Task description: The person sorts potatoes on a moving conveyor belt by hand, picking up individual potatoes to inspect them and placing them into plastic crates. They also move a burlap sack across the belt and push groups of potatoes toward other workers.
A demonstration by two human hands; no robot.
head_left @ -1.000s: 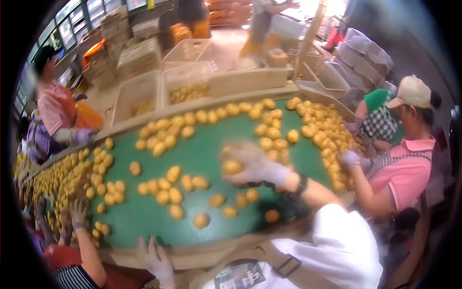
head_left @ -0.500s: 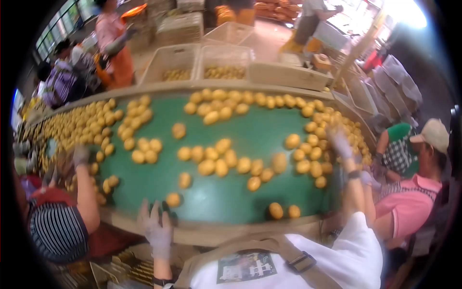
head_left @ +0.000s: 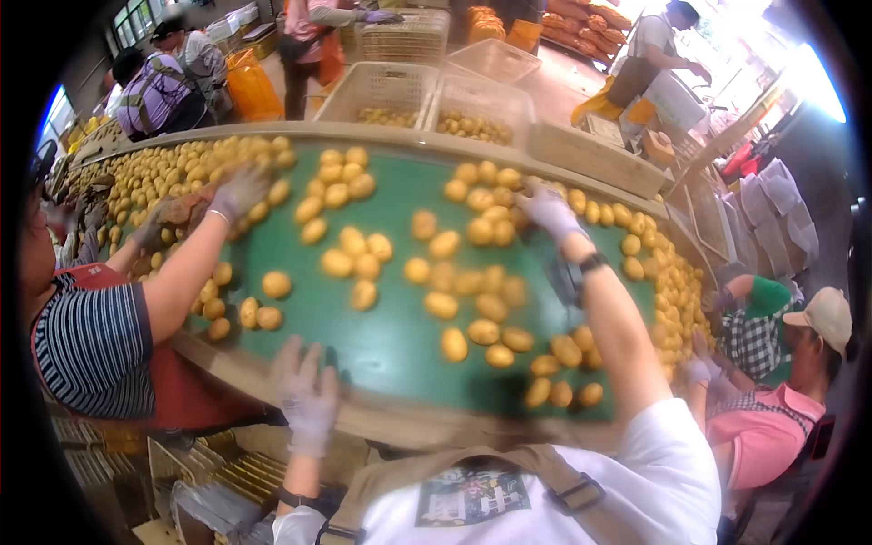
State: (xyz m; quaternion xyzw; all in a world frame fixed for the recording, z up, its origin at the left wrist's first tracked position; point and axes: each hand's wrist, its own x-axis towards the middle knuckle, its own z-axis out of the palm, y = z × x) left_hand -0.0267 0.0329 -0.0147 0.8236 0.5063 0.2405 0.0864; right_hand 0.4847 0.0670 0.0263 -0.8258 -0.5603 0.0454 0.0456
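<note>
Where the fingers of your right hand reach potatoes near the far edge of the green surface, I cannot tell whether they grasp any; behind them your right arm stretches nearly straight. Your left hand has its fingers loosely spread at the near edge, while more potatoes crowd the left and right edges.

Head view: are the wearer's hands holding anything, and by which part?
The left hand holds nothing. The right hand is at some potatoes; whether it grips one, and where, cannot be told.
</note>
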